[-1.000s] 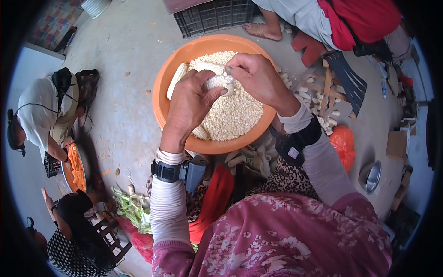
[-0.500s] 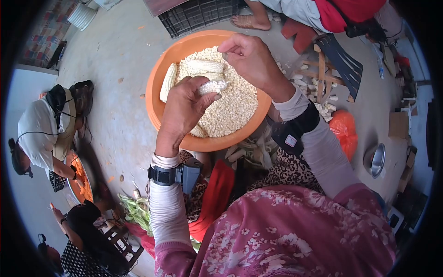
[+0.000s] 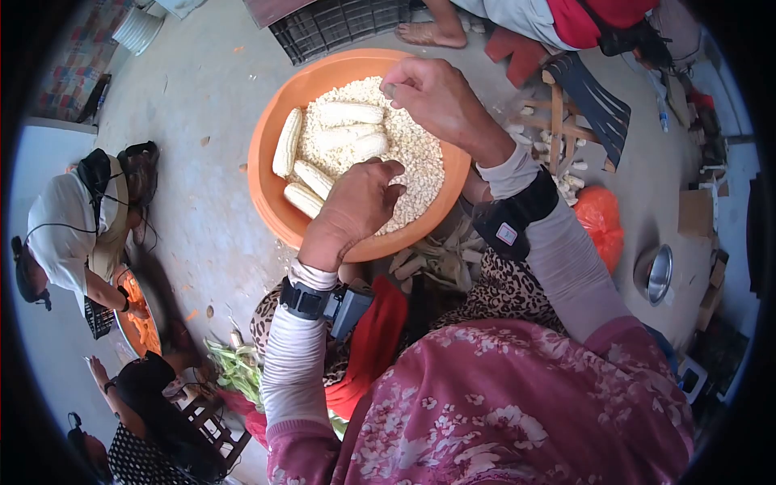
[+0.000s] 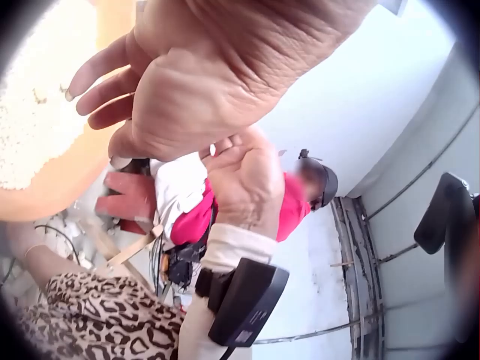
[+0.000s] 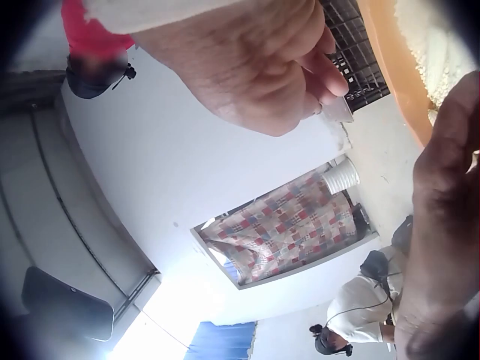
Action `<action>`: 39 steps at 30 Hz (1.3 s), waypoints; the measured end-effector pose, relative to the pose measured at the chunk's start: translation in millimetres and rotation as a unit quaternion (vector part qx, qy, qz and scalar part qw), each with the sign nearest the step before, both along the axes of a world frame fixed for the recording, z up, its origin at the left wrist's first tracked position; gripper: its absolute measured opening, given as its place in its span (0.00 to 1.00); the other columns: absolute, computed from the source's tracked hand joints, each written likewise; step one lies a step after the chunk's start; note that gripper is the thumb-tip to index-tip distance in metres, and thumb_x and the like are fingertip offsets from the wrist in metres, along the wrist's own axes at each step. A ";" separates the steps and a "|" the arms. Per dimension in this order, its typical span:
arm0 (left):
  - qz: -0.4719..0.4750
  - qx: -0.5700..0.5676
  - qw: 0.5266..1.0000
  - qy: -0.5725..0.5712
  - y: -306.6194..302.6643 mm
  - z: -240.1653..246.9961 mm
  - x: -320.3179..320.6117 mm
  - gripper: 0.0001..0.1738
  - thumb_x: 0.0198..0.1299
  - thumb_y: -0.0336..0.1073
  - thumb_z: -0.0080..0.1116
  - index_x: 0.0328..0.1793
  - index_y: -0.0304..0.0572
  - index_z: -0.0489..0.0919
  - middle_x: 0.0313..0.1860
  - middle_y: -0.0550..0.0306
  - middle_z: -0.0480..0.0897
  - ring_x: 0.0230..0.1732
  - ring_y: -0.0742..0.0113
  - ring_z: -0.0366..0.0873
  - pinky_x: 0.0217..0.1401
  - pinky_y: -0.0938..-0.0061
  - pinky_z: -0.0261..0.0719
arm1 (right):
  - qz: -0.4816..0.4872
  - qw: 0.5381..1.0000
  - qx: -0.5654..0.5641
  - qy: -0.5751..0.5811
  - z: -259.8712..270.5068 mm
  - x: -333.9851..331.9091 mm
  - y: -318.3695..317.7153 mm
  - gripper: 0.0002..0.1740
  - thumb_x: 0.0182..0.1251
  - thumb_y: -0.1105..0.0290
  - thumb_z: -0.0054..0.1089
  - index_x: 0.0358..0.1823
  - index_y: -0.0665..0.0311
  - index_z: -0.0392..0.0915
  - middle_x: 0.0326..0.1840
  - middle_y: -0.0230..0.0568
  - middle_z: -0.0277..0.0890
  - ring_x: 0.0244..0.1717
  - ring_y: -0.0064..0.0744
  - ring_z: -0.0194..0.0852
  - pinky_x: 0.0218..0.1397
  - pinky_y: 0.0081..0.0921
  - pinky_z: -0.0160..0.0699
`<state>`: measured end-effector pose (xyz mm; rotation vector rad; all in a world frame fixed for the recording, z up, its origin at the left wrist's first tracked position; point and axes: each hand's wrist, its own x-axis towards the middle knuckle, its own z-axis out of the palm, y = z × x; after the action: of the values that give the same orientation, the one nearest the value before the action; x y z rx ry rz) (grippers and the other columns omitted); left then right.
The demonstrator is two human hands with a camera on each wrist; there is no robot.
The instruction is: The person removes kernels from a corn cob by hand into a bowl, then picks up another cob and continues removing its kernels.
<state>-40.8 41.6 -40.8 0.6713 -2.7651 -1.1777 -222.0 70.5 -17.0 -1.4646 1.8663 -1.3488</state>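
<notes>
An orange basin (image 3: 263, 145) full of loose white corn kernels (image 3: 415, 174) sits in front of me. My left hand (image 3: 360, 206) hangs over its near side, fingers loosely bent and holding nothing. Just beyond those fingers lies a short pale corn cob (image 3: 371, 145), close to two longer cobs of white corn (image 3: 352, 113). More cobs (image 3: 287, 142) lean along the basin's left side. Over the far right rim, my right hand (image 3: 440, 101) is raised with loosely curled fingers. A small grey patch shows at its thumb tip, and its palm looks bare in the left wrist view.
A black crate (image 3: 339, 28) stands beyond the basin. Stripped cobs lie by a wooden stool (image 3: 558, 121) at the right, near a red plastic bag (image 3: 598, 226) and a metal bowl (image 3: 659, 275). People sit at the left, one at a basin of orange shreds (image 3: 139, 315).
My left hand has let go of the short cob and moved slightly right and down. My right hand has lifted off that cob, up and away. More cobs in the basin show now.
</notes>
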 end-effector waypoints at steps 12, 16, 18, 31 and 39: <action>0.057 -0.099 0.993 -0.031 -6.2 19.1 14.4 0.07 0.56 0.33 0.56 0.34 0.35 0.78 0.31 0.40 0.79 0.38 0.42 0.78 0.42 0.55 0.76 | 0.218 0.918 0.309 0.120 -43.6 -20.4 -38.9 0.15 0.53 0.64 0.59 0.39 0.66 0.80 0.36 0.47 0.81 0.40 0.40 0.80 0.43 0.31 0.76; -0.088 -0.073 0.990 -0.081 31.4 10.0 6.3 0.08 0.56 0.34 0.55 0.38 0.37 0.79 0.36 0.44 0.81 0.42 0.48 0.80 0.43 0.59 0.78 | 0.259 0.884 0.342 0.185 -81.7 -23.6 -57.4 0.19 0.51 0.63 0.60 0.43 0.68 0.77 0.40 0.51 0.80 0.43 0.45 0.79 0.47 0.32 0.75; -0.080 -0.068 0.991 -0.080 42.1 4.0 8.0 0.08 0.56 0.33 0.55 0.37 0.38 0.79 0.36 0.45 0.80 0.42 0.49 0.80 0.42 0.60 0.78 | 0.277 0.865 0.367 0.201 -111.8 -18.5 -65.0 0.20 0.51 0.63 0.60 0.43 0.68 0.77 0.40 0.52 0.79 0.44 0.46 0.78 0.48 0.32 0.75; -0.077 -0.071 0.984 -0.144 50.3 10.2 2.8 0.08 0.52 0.32 0.54 0.38 0.39 0.78 0.36 0.51 0.79 0.42 0.56 0.79 0.41 0.66 0.79 | 0.246 0.856 0.367 0.267 -220.1 -0.5 -74.3 0.39 0.48 0.60 0.68 0.59 0.73 0.64 0.61 0.62 0.61 0.61 0.56 0.63 0.64 0.38 0.64; -0.080 -0.063 0.983 -0.153 52.7 7.0 2.8 0.09 0.53 0.32 0.54 0.40 0.40 0.77 0.36 0.52 0.79 0.42 0.57 0.79 0.42 0.66 0.78 | 0.204 0.854 0.386 0.282 -240.6 7.6 -74.9 0.39 0.49 0.58 0.69 0.57 0.74 0.61 0.60 0.64 0.61 0.61 0.57 0.65 0.62 0.42 0.68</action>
<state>-38.0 94.3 -33.7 0.6780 -3.1718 -0.9838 -214.3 -4.5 -257.6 -1.7164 1.8954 0.0941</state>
